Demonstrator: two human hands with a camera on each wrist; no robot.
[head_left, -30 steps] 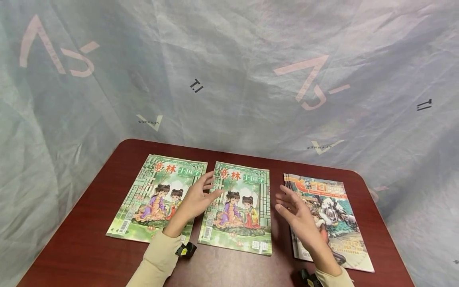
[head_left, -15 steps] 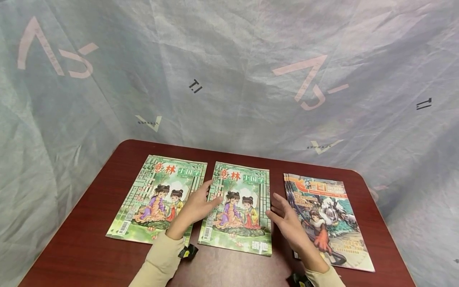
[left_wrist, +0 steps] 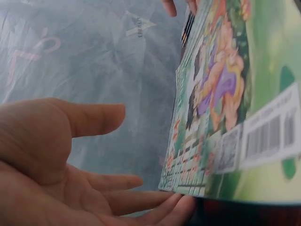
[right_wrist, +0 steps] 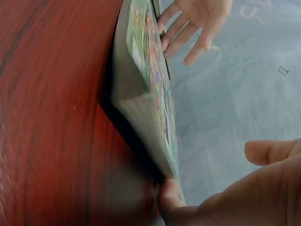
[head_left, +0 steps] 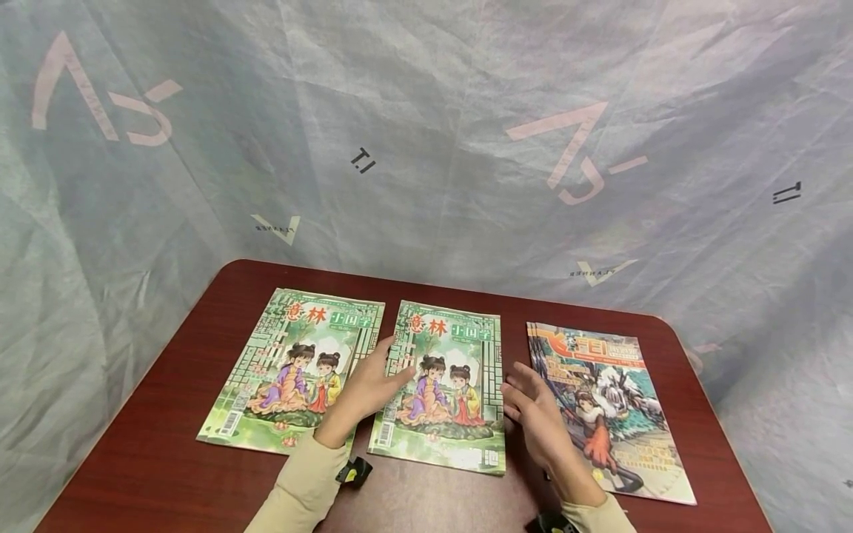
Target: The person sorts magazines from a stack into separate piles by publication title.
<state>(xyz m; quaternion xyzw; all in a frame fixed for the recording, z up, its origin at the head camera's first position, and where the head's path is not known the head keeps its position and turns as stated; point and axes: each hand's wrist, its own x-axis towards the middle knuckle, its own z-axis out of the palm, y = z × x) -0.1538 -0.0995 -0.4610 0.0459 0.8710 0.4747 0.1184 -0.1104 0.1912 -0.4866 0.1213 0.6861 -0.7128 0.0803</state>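
Note:
In the head view, a green magazine stack (head_left: 448,440) lies between my two hands, its top cover showing two cartoon children. My left hand (head_left: 363,386) is at its left edge. The left wrist view shows the fingertips (left_wrist: 181,207) right at the edge of the stack (left_wrist: 225,94), the thumb raised above the cover. At the right edge is my right hand (head_left: 538,418), fingers loosely bent. Seen from the right wrist, a fingertip (right_wrist: 170,190) meets the corner of the thick stack (right_wrist: 141,113), with that thumb held up, apart from the cover.
Another stack of the same green magazine (head_left: 266,400) lies on the left. To the right, several slightly fanned comic magazines (head_left: 626,400) overlap behind the right forearm. All lie on a dark red table (head_left: 153,385) with rounded corners, before a grey printed cloth (head_left: 433,185).
My right hand has moved left, from over the comic magazines to the right edge of the middle stack. The left hand has come slightly lower along the left edge. The magazines lie as before.

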